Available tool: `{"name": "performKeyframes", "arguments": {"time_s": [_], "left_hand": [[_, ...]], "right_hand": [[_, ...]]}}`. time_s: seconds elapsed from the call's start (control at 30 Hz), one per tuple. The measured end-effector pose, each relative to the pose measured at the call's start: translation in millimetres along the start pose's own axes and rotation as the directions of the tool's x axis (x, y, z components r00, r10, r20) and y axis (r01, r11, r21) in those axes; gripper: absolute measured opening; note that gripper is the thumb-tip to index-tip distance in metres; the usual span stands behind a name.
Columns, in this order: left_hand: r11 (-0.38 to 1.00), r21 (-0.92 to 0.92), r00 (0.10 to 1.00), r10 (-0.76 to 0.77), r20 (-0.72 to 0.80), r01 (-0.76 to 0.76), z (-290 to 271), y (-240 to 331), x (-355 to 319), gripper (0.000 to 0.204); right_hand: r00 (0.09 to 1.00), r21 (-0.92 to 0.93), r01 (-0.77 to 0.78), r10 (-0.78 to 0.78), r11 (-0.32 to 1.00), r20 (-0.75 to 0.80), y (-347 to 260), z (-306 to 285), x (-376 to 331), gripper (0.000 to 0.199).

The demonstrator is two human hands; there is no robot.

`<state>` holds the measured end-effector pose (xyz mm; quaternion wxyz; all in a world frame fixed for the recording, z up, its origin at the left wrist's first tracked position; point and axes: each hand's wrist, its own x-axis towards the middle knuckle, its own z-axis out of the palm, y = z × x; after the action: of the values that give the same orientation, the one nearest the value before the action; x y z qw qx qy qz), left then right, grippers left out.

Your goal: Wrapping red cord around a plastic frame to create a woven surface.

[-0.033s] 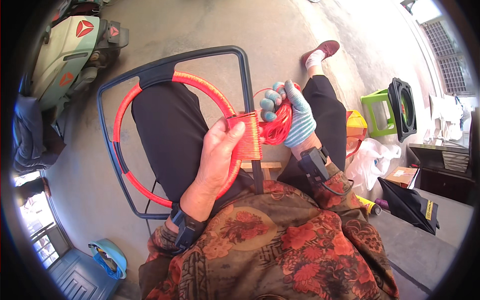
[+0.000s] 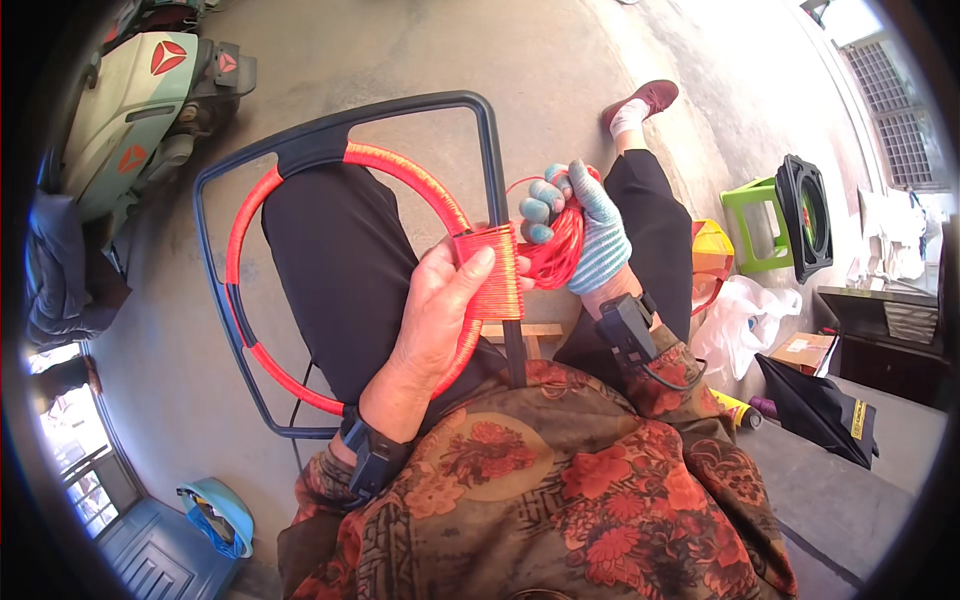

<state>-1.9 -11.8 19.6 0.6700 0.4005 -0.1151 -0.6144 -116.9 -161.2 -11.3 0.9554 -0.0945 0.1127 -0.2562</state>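
Looks to me like cord-winding | black frame (image 2: 497,165) over the left thigh (image 2: 335,260), wound red band (image 2: 497,280) at its three o'clock | bare left hand (image 2: 430,305) gripping band, thumb on top | gloved right hand (image 2: 592,230) closed round red cord hank (image 2: 558,258), further out at three | next turn would call for steady hold, taut cord

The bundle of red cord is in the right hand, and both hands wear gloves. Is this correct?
Not entirely: only the right hand wears a glove; the left hand is bare, as the head view shows. The bundle of red cord is indeed in the right hand.
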Motion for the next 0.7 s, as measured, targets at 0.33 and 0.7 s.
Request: {"name": "performKeyframes", "arguments": {"time_s": [0.33, 0.7], "left_hand": [[0.998, -0.05, 0.999, 0.033, -0.014, -0.034, 4.4, -6.4, -4.6, 0.036], [0.93, 0.222, 0.918, 0.339, -0.207, -0.294, 0.8, -4.5, -6.0, 0.059]], "right_hand": [[0.963, -0.514, -0.048, -0.097, 0.857, -0.253, -12.7, 0.6, -19.7, 0.032], [0.832, -0.568, 0.301, -0.081, -0.766, 0.549, -22.4, 96.4, -21.1, 0.029]]}}
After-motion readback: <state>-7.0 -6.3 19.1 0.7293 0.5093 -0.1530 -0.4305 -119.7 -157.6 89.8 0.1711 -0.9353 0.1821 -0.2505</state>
